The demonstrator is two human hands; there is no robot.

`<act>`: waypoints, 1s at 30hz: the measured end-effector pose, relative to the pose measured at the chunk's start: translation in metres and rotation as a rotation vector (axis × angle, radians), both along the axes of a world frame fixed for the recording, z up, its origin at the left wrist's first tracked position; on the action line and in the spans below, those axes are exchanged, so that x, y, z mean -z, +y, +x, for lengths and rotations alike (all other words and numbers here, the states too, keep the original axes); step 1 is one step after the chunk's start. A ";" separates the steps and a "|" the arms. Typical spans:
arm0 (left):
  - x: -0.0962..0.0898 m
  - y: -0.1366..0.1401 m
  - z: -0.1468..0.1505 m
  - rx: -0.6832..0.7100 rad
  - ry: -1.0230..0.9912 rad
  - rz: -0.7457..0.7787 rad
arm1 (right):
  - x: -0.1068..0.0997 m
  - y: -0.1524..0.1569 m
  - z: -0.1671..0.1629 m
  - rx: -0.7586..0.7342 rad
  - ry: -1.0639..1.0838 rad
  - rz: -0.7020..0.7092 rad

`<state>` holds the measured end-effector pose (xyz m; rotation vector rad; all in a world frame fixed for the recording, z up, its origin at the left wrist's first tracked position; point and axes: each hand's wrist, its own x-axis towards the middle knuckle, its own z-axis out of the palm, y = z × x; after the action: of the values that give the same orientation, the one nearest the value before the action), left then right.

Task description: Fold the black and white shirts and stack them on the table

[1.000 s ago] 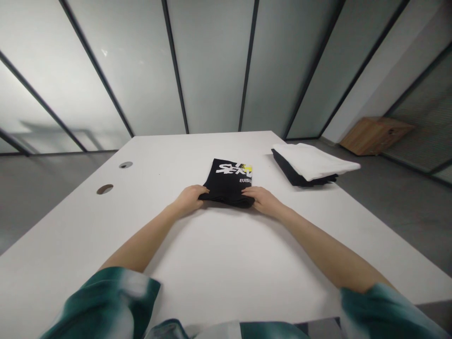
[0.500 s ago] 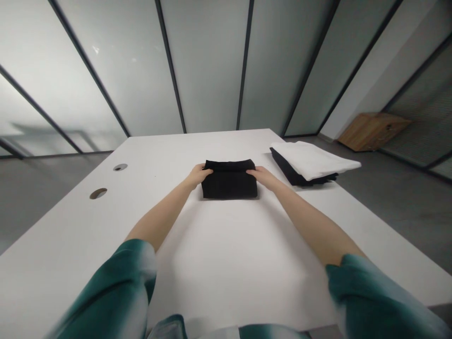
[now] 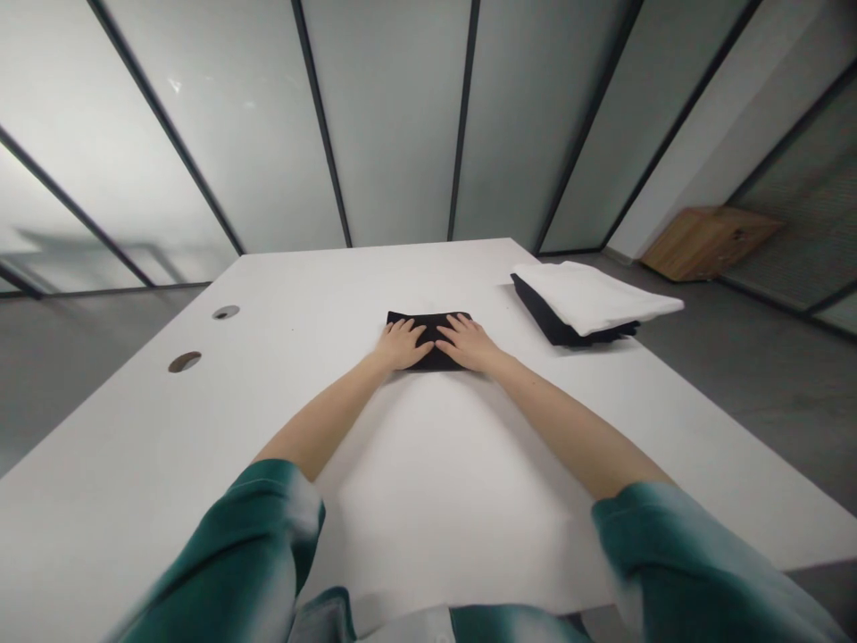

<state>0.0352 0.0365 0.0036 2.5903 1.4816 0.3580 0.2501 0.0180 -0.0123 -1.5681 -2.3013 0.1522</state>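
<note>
A folded black cloth (image 3: 434,361) lies on the white table (image 3: 461,464), straight in front of me. My left hand (image 3: 402,344) rests palm down on its left half, fingers spread. On the right half, my right hand (image 3: 467,341) lies flat in the same way, its fingers apart and its thumb close to the left one. Neither hand grips the cloth. Much of the cloth is covered by both hands; its far edge and a strip of its near edge show.
To the right stands a pile with white cloth (image 3: 589,295) over black cloth (image 3: 559,326), near the table's right edge. Two round holes (image 3: 185,362) pierce the tabletop at left. A wooden cabinet (image 3: 703,241) is on the floor beyond, by frosted glass panels (image 3: 395,125).
Both hands have let go of the cloth's side edges and moved inward to lie flat on top. The raised far part of the cloth is now down, and the folded piece looks smaller.
</note>
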 end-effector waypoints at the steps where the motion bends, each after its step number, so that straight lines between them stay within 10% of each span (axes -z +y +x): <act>1: 0.003 0.003 -0.003 -0.062 0.014 -0.056 | 0.004 0.001 0.002 0.033 -0.010 -0.058; 16: 0.024 0.015 -0.066 -0.383 -0.367 -0.001 | 0.018 0.000 0.039 0.442 0.374 0.041; 30: 0.025 0.013 -0.063 -0.349 -0.247 0.034 | 0.021 -0.004 0.025 0.473 0.134 0.024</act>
<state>-0.0276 0.0493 -0.0212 2.2027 1.8398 0.7170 0.2750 0.0143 -0.0328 -1.9708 -1.7689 0.1044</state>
